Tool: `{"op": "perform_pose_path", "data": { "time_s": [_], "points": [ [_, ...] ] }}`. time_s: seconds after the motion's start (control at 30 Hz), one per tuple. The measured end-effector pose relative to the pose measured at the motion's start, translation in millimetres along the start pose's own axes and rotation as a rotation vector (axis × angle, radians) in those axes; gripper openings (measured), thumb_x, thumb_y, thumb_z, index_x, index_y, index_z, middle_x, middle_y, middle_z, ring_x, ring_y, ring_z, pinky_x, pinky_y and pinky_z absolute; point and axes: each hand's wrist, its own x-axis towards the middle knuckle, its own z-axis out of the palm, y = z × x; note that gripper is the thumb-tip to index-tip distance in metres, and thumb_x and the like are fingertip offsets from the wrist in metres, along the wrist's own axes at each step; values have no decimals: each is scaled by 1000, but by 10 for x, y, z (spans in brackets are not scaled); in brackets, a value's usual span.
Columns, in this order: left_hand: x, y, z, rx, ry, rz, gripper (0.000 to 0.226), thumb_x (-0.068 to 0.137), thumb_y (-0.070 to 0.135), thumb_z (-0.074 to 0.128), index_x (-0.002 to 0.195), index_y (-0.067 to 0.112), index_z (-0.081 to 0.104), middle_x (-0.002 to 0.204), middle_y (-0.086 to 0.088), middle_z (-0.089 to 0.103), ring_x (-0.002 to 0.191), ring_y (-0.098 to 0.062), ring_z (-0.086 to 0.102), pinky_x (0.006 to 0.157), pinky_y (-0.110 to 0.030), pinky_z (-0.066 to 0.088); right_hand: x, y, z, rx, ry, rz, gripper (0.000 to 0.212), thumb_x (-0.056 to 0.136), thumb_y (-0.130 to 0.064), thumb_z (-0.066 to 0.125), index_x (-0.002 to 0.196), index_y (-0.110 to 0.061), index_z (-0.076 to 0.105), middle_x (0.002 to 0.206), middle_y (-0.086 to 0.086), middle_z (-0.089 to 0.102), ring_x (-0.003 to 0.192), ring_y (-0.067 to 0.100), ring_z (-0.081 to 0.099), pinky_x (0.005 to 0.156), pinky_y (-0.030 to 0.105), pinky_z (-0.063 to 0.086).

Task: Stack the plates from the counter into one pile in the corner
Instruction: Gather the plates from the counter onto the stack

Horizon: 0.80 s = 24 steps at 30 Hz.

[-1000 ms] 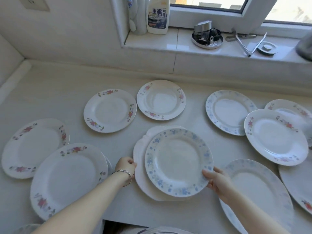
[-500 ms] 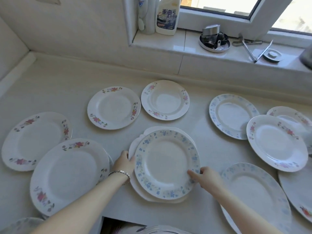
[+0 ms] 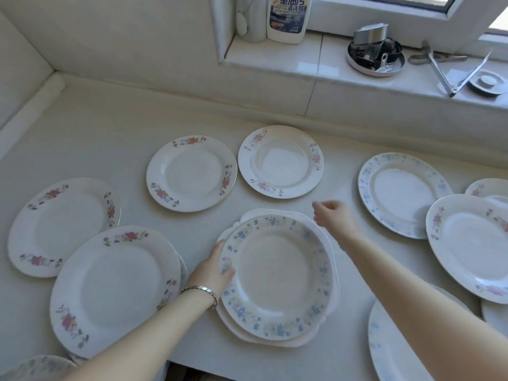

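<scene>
Progress minimal: left hand (image 3: 213, 272) grips round blue-flowered ceramic plate (image 3: 277, 276) atop white scalloped plate (image 3: 277, 342), lower centre; right hand (image 3: 334, 220) hovers loosely curled, empty; other floral plates (image 3: 192, 174) lie scattered.

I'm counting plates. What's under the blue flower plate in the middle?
A white wavy-edged plate peeks out around the blue-flowered plate. Its middle is covered, so more could hide there.

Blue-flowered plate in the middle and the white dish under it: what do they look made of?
Blue-flowered plate: likely glazed ceramic or opal glass; glossy, with soft sheen and printed blue rim. White dish: plain, smooth, wavy-edged; ceramic or melamine, the look leaves it open.
</scene>
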Motion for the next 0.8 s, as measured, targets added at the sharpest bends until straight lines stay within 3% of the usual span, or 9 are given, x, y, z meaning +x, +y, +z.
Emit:
{"op": "perform_pose_path", "data": {
  "time_s": [0.07,0.13,0.27,0.3,0.4,0.47,0.53,0.7,0.8],
  "points": [
    [18,-8,-5,-4,-9,-9,69,88,33,52,146,36,15,131,-5,58,112,-24,59,86,-26,44,339,-220,140,356,-26,163,35,89,-21,55,111,5,60,81,12,65,83,22,63,89,31,51],
    [22,-12,-8,-6,-6,-15,69,88,33,52,146,38,16,129,-4,59,110,-24,60,86,-26,45,586,-338,253,488,-52,323,39,90,-16,56,121,6,51,96,14,64,93,26,64,91,33,53],
    [37,-10,-2,-22,2,-20,68,87,31,53,145,38,18,128,-5,60,111,-24,60,86,-26,45,777,-393,325,552,-54,488,21,89,-2,53,110,-3,55,70,11,57,50,18,61,38,24,53],
    [38,-12,-2,-20,3,-22,68,87,32,53,145,39,18,128,-5,60,111,-24,60,84,-25,44,775,-390,330,558,-44,486,23,89,1,53,111,0,56,77,13,62,54,19,63,38,24,53],
    [46,-21,-4,4,11,-34,68,86,34,53,144,40,18,128,-3,60,111,-24,59,81,-25,43,788,-385,361,690,-13,423,31,90,2,50,121,5,52,108,17,65,87,25,67,69,28,56],
    [57,-30,8,26,16,-34,68,86,34,53,144,41,18,128,-2,60,111,-25,59,80,-25,42,727,-438,325,726,-12,331,23,91,3,47,114,1,52,101,16,63,81,25,66,76,32,54],
    [52,-24,10,8,6,-45,68,87,33,53,144,41,17,129,-2,59,111,-25,59,80,-25,42,658,-511,214,717,-2,252,8,91,6,46,93,-1,50,89,15,59,73,25,64,77,34,54],
    [-44,147,-108,132,83,-29,50,92,28,46,141,23,34,129,-16,52,117,-33,50,96,-32,40,288,-432,-345,617,-43,41,21,87,9,50,73,-6,49,74,12,56,67,22,61,53,23,59],
    [-157,446,-349,-319,329,129,24,97,29,38,89,18,59,94,-8,63,99,-29,60,81,-30,43,-95,-268,-644,582,-174,-26,16,88,6,51,79,-7,57,71,9,64,59,16,67,55,23,58]
  ]
}}
